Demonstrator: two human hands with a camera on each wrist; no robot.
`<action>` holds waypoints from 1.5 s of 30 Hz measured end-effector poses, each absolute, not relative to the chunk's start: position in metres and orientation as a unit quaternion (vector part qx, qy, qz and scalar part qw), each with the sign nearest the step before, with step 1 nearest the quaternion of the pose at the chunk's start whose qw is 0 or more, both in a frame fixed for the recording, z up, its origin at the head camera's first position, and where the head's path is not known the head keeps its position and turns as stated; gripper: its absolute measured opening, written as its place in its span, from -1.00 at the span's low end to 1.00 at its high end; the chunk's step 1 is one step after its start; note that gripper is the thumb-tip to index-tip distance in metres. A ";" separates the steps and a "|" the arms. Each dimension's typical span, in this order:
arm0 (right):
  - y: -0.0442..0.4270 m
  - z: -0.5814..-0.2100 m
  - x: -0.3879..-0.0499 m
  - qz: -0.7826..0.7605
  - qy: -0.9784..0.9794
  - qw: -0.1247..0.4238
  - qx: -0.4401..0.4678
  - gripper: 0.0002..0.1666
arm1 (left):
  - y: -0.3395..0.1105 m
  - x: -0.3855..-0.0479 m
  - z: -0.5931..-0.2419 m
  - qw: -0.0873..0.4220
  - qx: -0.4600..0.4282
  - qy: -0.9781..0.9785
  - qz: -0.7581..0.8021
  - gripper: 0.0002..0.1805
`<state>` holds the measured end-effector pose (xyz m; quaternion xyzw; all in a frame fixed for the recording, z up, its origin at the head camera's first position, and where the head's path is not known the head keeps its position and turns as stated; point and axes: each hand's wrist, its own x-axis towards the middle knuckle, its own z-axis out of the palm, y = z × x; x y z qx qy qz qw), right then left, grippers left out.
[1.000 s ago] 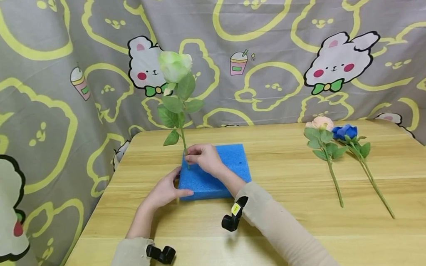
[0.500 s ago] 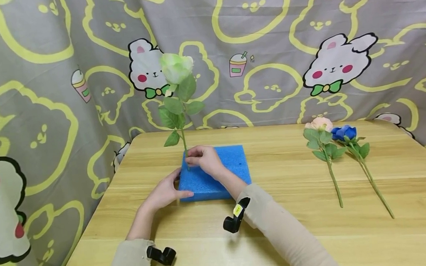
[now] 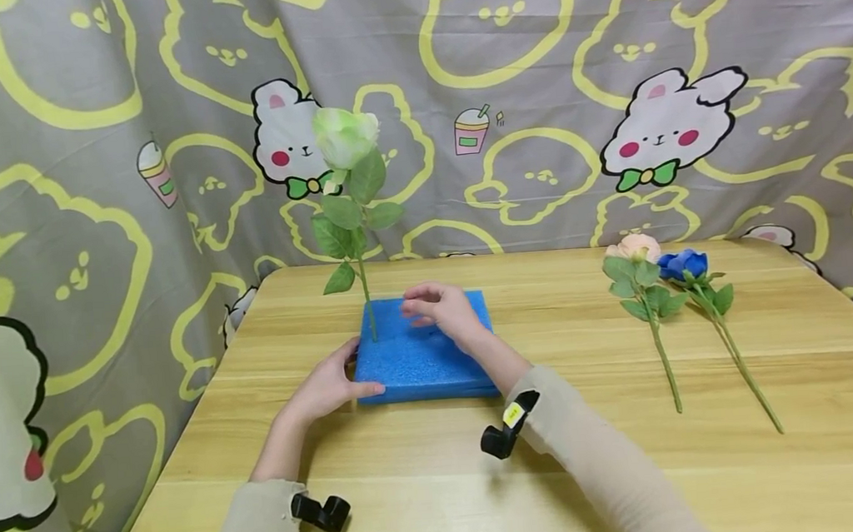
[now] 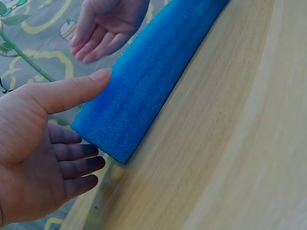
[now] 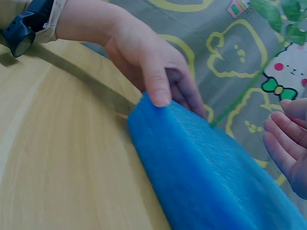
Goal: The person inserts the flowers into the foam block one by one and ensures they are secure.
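A pale green artificial rose point(image 3: 345, 139) stands upright, its stem in the left part of a blue foam block point(image 3: 426, 358). My left hand point(image 3: 330, 382) rests against the block's left end. Its thumb lies on the front edge, and the fingers extend beside the left side, fairly straight in the left wrist view. Over the block, to the right of the stem, my right hand point(image 3: 445, 310) hovers with loosely bent fingers and nothing between them. In the right wrist view, the green stem point(image 5: 240, 98) rises from the foam, apart from the right hand.
On the right of the wooden table point(image 3: 563, 472) lie a pink artificial flower point(image 3: 642, 282) and a blue artificial flower point(image 3: 707, 298), stems toward me. A patterned curtain point(image 3: 532, 82) hangs behind the table and along its left side.
My right hand has let go of the green rose's stem and moved to the right. The rose stays standing in the foam. My left hand keeps its place on the block.
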<state>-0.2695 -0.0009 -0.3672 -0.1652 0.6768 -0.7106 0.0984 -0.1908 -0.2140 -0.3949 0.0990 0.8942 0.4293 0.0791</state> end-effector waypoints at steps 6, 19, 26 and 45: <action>0.032 -0.364 -0.269 -0.727 0.666 0.072 -0.149 -0.61 | -0.213 -0.192 -0.396 0.078 0.106 0.894 0.427 0.10; 0.137 -0.367 -0.256 -0.661 0.737 0.038 -0.132 -0.51 | -0.210 -0.192 -0.396 0.079 0.114 0.897 0.419 0.10; 0.198 -0.368 -0.240 -0.604 0.789 -0.001 -0.109 -0.44 | -0.213 -0.191 -0.398 0.082 0.105 0.900 0.415 0.12; 0.312 -0.388 -0.217 -0.513 0.858 -0.020 -0.005 -0.28 | -0.216 -0.190 -0.393 0.084 0.104 0.904 0.406 0.11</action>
